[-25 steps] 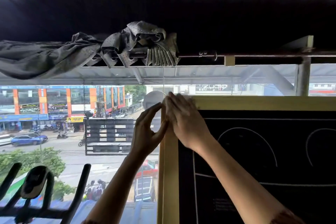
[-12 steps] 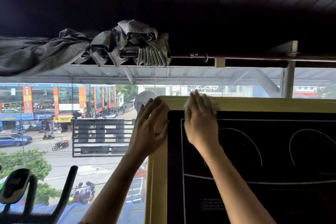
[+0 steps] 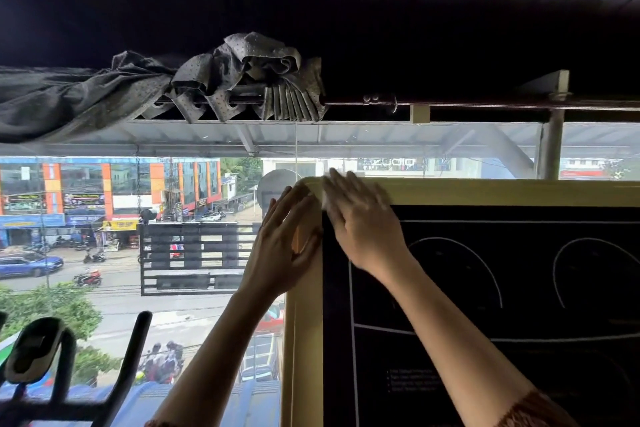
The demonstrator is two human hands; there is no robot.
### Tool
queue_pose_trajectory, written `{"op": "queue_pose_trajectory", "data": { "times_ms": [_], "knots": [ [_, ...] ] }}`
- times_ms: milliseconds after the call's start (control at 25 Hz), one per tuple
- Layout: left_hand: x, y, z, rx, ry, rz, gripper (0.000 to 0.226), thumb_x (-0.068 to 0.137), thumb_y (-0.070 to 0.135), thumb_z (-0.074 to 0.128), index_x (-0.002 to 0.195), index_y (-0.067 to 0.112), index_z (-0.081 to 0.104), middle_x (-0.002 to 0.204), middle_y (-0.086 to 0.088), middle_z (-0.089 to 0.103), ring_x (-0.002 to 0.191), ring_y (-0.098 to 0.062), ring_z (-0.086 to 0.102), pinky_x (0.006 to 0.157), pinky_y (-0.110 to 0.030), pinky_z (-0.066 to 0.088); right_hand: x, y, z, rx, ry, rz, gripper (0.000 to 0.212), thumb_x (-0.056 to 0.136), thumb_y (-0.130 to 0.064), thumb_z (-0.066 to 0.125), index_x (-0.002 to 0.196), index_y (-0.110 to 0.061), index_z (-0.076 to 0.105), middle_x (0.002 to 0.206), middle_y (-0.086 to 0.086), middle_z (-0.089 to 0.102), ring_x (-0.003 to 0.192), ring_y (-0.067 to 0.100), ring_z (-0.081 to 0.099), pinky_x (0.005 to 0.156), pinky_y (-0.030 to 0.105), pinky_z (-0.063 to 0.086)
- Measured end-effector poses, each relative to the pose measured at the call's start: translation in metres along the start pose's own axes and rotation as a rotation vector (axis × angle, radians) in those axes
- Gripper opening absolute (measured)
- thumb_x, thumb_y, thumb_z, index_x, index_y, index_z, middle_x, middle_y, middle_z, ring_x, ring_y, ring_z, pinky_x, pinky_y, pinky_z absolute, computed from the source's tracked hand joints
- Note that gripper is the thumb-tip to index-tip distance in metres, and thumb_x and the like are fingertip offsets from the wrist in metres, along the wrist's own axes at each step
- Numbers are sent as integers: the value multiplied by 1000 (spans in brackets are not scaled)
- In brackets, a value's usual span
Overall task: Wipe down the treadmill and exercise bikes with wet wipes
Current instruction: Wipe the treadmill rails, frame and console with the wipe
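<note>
While right hand (image 3: 363,229) presses flat, fingers straight, on a white wet wipe (image 3: 325,202) at the treadmill console (image 3: 485,191) top-left corner, left hand (image 3: 282,246) lies open against the yellow frame's left edge, holding nothing | wipe mostly hidden, blurred | exercise bike handlebar (image 3: 133,354) lower left | grey curtain (image 3: 242,76) bunched above window

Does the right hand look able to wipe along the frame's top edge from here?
Probably yes. The right hand presses the wipe on the top left corner of the frame, and nothing visible sits along its top edge further right.
</note>
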State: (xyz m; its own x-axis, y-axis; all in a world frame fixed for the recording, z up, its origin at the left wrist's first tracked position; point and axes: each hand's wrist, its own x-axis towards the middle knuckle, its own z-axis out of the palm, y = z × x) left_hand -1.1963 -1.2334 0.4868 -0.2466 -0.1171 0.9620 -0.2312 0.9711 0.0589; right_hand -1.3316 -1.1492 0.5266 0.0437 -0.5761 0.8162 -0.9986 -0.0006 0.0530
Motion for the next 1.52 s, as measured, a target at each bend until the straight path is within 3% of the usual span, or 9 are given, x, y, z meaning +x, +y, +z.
{"op": "queue_pose_trajectory", "data": {
  "times_ms": [120,280,520,720,920,1120,1280,1440,1520],
  "knots": [
    [1,3,0,69,-4,17,49,89,31,51,130,5,55,145,-12,44,140,-24,32,114,-47,29,-1,12,-4,-10,64,254,50,105,-34,19,152,-20,10,160,-4,6,148,15,-1,120,35,-4],
    [10,15,2,257,-63,131,49,90,33,48,127,3,58,135,-15,55,136,-28,40,118,-41,18,-31,15,1,-22,48,-54,49,103,-37,19,148,-20,28,155,-5,21,146,15,15,120,39,11],
    [21,46,26,380,-156,109,63,91,46,43,137,3,48,143,-16,47,136,-29,40,117,-41,19,-44,110,-36,-104,24,437,55,102,-41,7,152,-18,4,159,0,-2,147,17,-4,120,37,-8],
    [34,71,58,431,-183,90,67,90,47,39,137,1,47,144,-18,45,136,-31,39,114,-46,27,-38,92,-38,-19,-37,-61,56,99,-45,10,149,-22,10,149,-15,-2,139,2,-9,110,19,-16],
    [28,109,98,466,-216,111,57,90,34,39,134,0,52,140,-21,49,133,-35,42,111,-49,22,-71,181,-58,-66,40,395,52,104,-28,25,152,-18,7,159,-3,1,147,15,-3,118,32,-7],
    [27,132,125,418,-190,4,59,87,33,42,134,-2,51,143,-21,45,134,-37,40,111,-50,27,-76,161,-51,61,-38,-39,57,100,-41,15,151,-17,20,158,-6,13,145,10,0,120,32,2],
    [20,142,130,441,-174,-17,61,91,39,41,136,0,48,146,-19,41,137,-32,35,114,-42,24,-125,182,-54,75,101,131,54,101,-36,20,150,-16,24,156,-4,23,146,11,10,120,32,7],
    [12,146,133,442,-227,29,62,93,43,40,139,2,46,149,-18,37,139,-30,33,116,-35,17,-168,191,-53,17,62,-168,49,100,-28,33,146,-14,36,153,-3,33,144,11,22,116,35,21],
    [11,146,134,446,-222,32,62,92,41,41,139,2,46,149,-18,37,139,-30,33,115,-36,18,-153,216,-61,-10,82,-54,49,101,-30,30,147,-15,35,152,-2,34,144,14,25,117,36,20]
  ]
}}
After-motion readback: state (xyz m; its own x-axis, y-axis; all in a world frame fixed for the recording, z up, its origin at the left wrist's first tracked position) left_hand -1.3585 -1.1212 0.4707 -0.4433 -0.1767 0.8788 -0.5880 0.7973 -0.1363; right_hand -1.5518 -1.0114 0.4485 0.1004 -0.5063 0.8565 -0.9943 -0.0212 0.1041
